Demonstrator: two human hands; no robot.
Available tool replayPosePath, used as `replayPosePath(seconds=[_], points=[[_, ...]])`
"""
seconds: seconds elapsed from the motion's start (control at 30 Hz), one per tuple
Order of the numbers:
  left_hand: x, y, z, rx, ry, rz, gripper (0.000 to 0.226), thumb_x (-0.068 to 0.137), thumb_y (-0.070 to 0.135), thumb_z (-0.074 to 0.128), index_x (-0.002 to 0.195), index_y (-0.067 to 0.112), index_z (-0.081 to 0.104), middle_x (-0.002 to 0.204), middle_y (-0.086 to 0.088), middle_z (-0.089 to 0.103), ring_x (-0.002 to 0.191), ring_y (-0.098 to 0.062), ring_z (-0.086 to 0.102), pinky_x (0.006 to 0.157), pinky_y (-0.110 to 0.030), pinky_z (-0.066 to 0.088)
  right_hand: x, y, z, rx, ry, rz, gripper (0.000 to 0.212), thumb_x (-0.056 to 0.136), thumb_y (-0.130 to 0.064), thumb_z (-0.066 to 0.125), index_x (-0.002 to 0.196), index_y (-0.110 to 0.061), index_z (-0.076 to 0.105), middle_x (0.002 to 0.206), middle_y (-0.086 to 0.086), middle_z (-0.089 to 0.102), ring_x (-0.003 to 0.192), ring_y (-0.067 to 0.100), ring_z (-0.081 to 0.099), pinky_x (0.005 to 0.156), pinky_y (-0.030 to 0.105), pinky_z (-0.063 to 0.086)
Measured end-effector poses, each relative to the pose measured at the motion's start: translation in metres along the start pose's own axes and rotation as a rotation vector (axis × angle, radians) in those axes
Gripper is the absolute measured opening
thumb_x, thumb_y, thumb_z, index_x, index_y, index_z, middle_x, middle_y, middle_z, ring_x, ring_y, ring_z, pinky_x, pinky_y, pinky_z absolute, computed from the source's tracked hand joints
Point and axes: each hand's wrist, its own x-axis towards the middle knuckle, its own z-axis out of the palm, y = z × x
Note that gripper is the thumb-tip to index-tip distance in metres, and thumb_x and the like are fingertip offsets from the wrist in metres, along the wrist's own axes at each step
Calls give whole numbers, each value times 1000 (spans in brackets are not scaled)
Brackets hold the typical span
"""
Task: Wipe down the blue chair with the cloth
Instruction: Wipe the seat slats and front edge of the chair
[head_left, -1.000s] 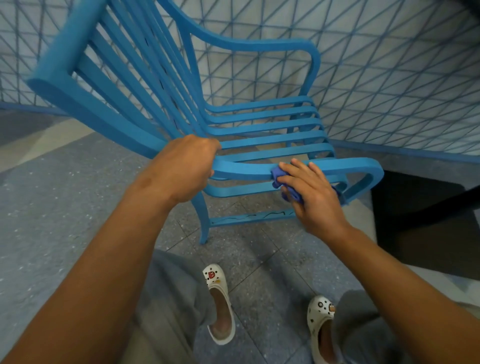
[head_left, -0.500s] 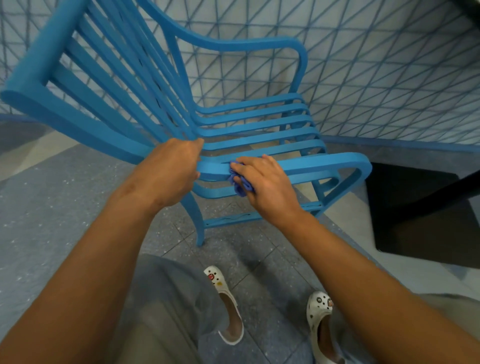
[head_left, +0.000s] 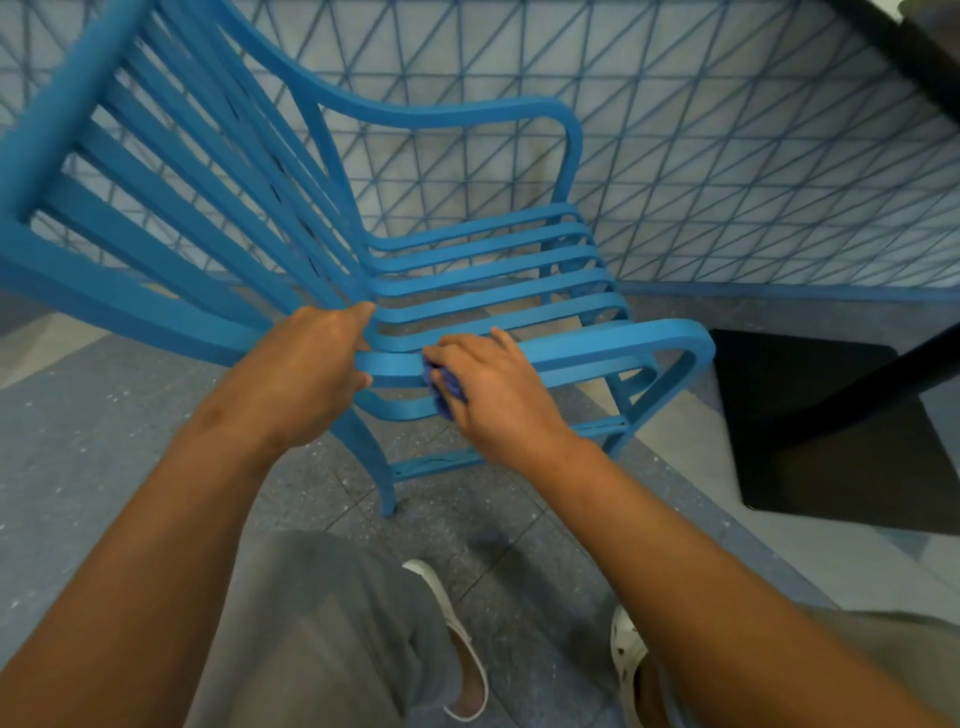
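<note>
A big blue chair (head_left: 467, 270) fills the upper left and the middle of the frame. It has long slats on its back and seat, and two curved arm rests. The near arm rest (head_left: 597, 345) runs from the middle of the frame toward the right.

The left hand (head_left: 306, 374) is in the middle of the frame. Its fingers (head_left: 358, 317) are curled round the chair, right where the near arm rest meets the back. It holds on tight.

The right hand (head_left: 493, 387) is just beside the left hand, a little to the right. It sits on the near arm rest. The right hand presses a small blue cloth (head_left: 441, 384) against the side of the arm rest. Its fingers lie over the top of the rest and bend round the cloth. Only a little bit of the cloth peeks out under the hand.

Both bare arms reach up from the bottom of the frame.

Behind the chair is a pale wall (head_left: 727, 156) with thin blue lines that make triangles. The floor (head_left: 78, 441) is grey with tiny specks. A dark mat (head_left: 831, 441) lies on the floor at the right. At the bottom of the frame are grey trousers (head_left: 322, 623) and two white shoes (head_left: 626, 649).
</note>
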Motion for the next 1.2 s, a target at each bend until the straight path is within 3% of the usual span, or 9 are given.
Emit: replayPosePath(seconds=[0.17,0.27,0.37,0.53,0.63,0.77,0.87,1.07,1.2], points=[[4,3,6,39,-23,20,50,88,16,75,133,16,55,119,-8,69,110,-34,63,92,-46,52,-5,17,-14,-81,-74,-85,32,102,-23,56,130,-13,66,127,3,66,115,25,60,105,45,36],[9,10,12,57,-41,49,53,88,17,75,137,23,57,126,-9,68,115,-32,62,96,-43,51,-16,48,-36,-133,-65,-78,29,99,-21,62,126,-12,69,123,6,69,112,27,63,103,47,40],[17,27,23,-2,-22,118,42,88,17,75,129,23,65,121,-10,70,112,-33,64,93,-43,52,-31,81,-61,-161,-21,-61,27,95,-19,66,120,-11,71,116,5,71,105,28,65,101,47,41],[43,81,51,-36,-26,296,21,93,23,70,113,23,69,99,-2,68,92,-23,64,81,-43,55,-54,134,-98,-156,-28,106,26,102,-25,59,125,-17,69,124,1,67,120,23,59,113,42,27],[62,112,62,-32,-26,330,18,92,23,70,110,19,68,95,-3,67,87,-24,64,77,-43,56,-67,159,-115,-80,20,224,28,102,-24,58,127,-15,67,127,2,66,117,24,60,106,35,36],[77,142,71,-32,-12,368,21,92,23,70,112,16,69,98,-6,69,88,-25,64,72,-37,51,-83,181,-128,207,117,508,30,104,-19,56,132,-15,65,124,0,68,115,14,62,100,26,48],[81,152,76,-58,-20,369,23,91,26,71,111,16,70,99,-5,70,89,-25,64,77,-39,54,-90,182,-123,317,156,581,28,105,-18,54,131,-17,65,119,-2,68,111,8,63,98,24,50],[83,149,78,-99,-30,371,26,91,33,72,114,19,70,102,-2,71,92,-23,64,82,-42,54,-78,161,-111,86,132,297,29,102,-14,60,129,-6,66,130,6,64,122,21,57,106,30,42],[81,146,78,-132,1,378,29,91,32,73,118,22,72,104,-1,73,96,-22,66,83,-36,52,-61,135,-85,-117,47,87,29,99,-21,65,126,-12,68,128,5,66,127,29,54,113,48,32]])
